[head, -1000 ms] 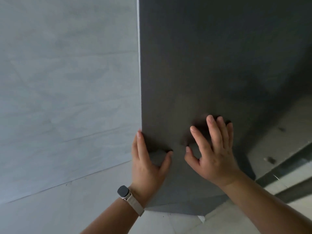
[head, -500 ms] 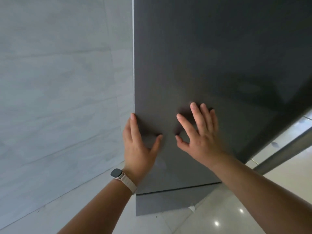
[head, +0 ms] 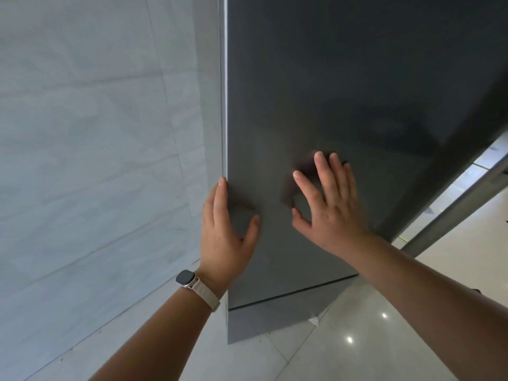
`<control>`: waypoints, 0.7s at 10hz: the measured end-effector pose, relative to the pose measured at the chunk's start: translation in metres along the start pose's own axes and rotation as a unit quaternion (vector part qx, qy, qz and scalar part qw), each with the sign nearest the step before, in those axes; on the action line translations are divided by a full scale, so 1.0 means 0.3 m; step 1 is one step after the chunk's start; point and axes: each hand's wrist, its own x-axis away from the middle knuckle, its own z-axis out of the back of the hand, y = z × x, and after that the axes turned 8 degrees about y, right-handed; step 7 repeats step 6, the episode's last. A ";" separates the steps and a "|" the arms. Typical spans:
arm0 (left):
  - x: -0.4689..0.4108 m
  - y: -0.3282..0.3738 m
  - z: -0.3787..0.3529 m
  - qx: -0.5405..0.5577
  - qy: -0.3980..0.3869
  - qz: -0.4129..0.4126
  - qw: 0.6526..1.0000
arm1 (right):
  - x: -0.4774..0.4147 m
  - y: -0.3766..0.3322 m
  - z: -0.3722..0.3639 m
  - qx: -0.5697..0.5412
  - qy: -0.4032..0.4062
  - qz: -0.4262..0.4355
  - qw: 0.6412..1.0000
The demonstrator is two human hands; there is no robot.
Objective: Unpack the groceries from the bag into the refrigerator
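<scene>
A tall dark grey refrigerator door (head: 343,105) fills the middle and right of the head view; it looks closed. My left hand (head: 224,232) lies flat against the door's left edge, fingers pointing up, thumb spread on the door face. My right hand (head: 327,204) rests on the door face just to the right, fingers spread, holding nothing. A watch (head: 184,278) sits on my left wrist. No grocery bag or food is in view.
A pale grey tiled wall (head: 96,160) stands close to the left of the refrigerator. Glossy light floor tiles (head: 384,339) spread below and to the right. A grey frame or rail (head: 450,210) runs diagonally at the right edge.
The door has swung from angled to flat in front of me. Both hands stay pressed on it, and more floor shows below.
</scene>
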 end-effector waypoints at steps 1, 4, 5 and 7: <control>0.009 0.000 0.039 0.009 -0.028 0.018 0.999 | -0.013 -0.021 0.040 -0.015 -0.024 -0.020 0.999; 0.076 0.022 0.159 -0.117 -0.125 0.002 0.985 | 0.023 -0.083 0.153 -0.029 -0.143 -0.046 0.988; 0.113 0.011 0.212 -0.217 -0.188 -0.077 0.955 | 0.057 -0.079 0.198 -0.011 -0.216 -0.065 0.974; 0.142 0.040 0.257 -0.261 -0.224 -0.085 0.935 | 0.088 -0.070 0.256 -0.010 -0.245 -0.080 0.966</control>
